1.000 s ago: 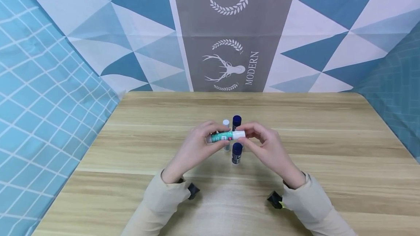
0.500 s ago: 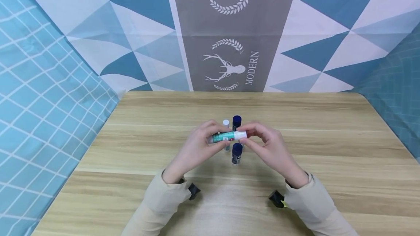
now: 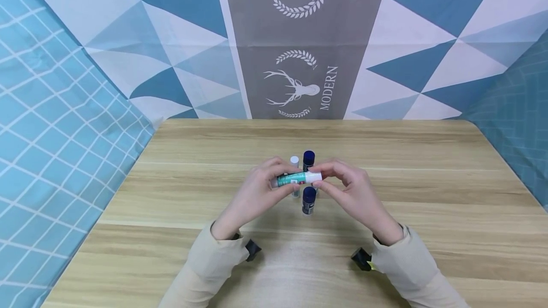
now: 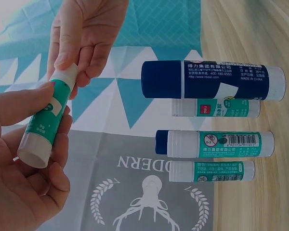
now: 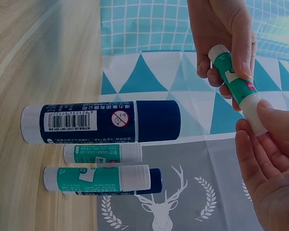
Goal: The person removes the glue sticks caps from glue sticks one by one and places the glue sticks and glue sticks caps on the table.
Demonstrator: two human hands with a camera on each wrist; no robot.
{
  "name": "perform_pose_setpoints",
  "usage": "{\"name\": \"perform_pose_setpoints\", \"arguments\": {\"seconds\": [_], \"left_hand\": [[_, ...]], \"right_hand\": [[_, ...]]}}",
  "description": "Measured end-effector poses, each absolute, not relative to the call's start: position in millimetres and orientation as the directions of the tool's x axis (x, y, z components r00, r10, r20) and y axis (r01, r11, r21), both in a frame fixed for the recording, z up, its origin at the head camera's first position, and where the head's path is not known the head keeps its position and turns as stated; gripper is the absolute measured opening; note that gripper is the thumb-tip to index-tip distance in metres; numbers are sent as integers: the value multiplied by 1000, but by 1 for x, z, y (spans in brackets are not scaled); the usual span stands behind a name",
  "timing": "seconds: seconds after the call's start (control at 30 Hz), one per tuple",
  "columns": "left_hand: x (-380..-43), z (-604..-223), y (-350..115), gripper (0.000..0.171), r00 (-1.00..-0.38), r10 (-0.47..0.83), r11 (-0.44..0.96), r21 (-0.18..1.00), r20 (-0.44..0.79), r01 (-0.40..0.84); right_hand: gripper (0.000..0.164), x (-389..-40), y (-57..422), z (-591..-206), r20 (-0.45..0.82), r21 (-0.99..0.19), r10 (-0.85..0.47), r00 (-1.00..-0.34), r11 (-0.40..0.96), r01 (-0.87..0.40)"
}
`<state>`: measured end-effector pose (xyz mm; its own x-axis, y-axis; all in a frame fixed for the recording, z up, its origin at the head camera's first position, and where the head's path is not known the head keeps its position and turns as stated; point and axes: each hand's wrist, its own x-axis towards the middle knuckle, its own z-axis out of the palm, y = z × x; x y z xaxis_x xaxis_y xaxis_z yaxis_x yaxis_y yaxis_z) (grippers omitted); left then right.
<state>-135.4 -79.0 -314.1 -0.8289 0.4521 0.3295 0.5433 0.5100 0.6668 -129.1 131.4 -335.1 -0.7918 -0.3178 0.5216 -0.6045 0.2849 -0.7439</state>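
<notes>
A green glue stick (image 3: 292, 178) with a white cap is held level above the table, between both hands. My left hand (image 3: 256, 189) grips its green barrel with thumb and fingers. At the other end, my right hand (image 3: 352, 191) pinches the white cap (image 5: 253, 111); the cap sits against the barrel with no gap visible. Several other glue sticks stand upright just below: a navy one (image 3: 308, 200) in front, another navy one (image 3: 308, 158) behind, and a white-capped green one (image 3: 294, 161) at the left. In the left wrist view a further green glue stick (image 4: 220, 144) shows among them.
The wooden table (image 3: 171, 194) spreads around the group on all sides. Patterned cloth (image 3: 295, 37) hangs behind its far edge, and blue checked cloth (image 3: 55, 132) lines the left. Black wrist devices (image 3: 253, 249) sit below both cuffs.
Over the last second the held glue stick and my right hand have shifted very slightly to the right. Both hands keep their hold, and the standing glue sticks have not moved.
</notes>
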Motion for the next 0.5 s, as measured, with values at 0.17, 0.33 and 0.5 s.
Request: {"name": "perform_pose_setpoints", "arguments": {"seconds": [0.17,0.33,0.5], "left_hand": [[-136,-314,-79,26,-835,447,510,675,321,533],[-136,-315,-80,26,-840,443,507,684,315,524],[-138,-314,-81,24,-864,406,508,712,299,485]], "right_hand": [[26,-129,131,-336,526,-736,-317,-789,296,-610],[25,-130,132,-336,530,-731,-312,-789,304,-611],[25,-130,134,-334,546,-730,-283,-789,301,-613]]}}
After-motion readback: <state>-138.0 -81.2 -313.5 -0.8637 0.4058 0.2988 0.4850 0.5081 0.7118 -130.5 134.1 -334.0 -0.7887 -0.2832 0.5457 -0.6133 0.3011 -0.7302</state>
